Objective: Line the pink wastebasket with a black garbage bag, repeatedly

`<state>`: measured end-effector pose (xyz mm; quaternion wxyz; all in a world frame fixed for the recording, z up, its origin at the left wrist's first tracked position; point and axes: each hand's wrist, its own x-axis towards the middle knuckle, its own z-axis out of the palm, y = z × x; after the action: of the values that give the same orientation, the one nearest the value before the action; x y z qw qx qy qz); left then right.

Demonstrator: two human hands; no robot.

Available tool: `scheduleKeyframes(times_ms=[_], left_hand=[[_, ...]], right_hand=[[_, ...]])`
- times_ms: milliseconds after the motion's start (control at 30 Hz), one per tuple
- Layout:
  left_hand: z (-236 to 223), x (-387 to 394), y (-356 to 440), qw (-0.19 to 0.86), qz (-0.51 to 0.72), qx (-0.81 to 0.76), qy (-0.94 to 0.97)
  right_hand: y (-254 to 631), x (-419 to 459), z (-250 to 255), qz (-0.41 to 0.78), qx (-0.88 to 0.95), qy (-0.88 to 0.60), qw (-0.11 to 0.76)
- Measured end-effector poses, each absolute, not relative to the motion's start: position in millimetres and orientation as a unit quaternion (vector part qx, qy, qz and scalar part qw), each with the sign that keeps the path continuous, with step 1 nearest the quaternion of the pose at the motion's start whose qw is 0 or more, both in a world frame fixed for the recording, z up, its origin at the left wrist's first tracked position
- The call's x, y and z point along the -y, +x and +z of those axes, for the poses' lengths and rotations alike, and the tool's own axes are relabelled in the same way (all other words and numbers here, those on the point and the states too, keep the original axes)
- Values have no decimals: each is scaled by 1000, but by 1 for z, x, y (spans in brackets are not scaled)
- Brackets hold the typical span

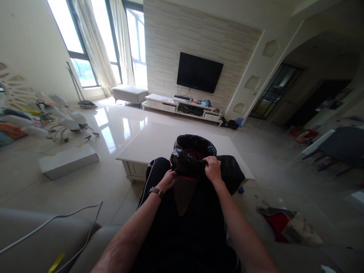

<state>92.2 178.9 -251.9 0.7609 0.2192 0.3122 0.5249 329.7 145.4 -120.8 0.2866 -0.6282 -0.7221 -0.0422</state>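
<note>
A black plastic bag (182, 161) lines a round bin standing between my knees, its edge folded over the rim. A strip of the bin's red rim (188, 178) shows beneath the bag at the near side. My left hand (170, 179), with a watch on the wrist, pinches the bag's edge at the near left. On the right side, the fingers of my right hand (212, 169) are closed on the bag's edge. Dark folds hide most of the bin's body and its inside.
Just beyond the bin is a low white table (148, 140). A long white box (68, 161) lies on the floor at left, near a cluttered heap (64, 117). A red and beige cloth bag (290, 225) lies at right. A grey sofa (42, 235) with a white cable is at lower left.
</note>
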Motion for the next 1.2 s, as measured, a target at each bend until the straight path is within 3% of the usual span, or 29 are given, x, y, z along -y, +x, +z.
scheduleKeyframes(times_ms=[533, 733, 1000, 1200], left_hand=[[-251, -181, 89, 776, 524, -318, 150], [-238, -175, 86, 779, 529, -299, 156], [-247, -176, 92, 747, 512, -364, 219], [-260, -162, 105, 687, 488, -459, 281]], right_hand=[[354, -155, -133, -22, 702, -626, 339], [342, -143, -124, -45, 702, -649, 289], [320, -137, -127, 27, 787, -576, 221], [330, -135, -134, -13, 795, -560, 233]])
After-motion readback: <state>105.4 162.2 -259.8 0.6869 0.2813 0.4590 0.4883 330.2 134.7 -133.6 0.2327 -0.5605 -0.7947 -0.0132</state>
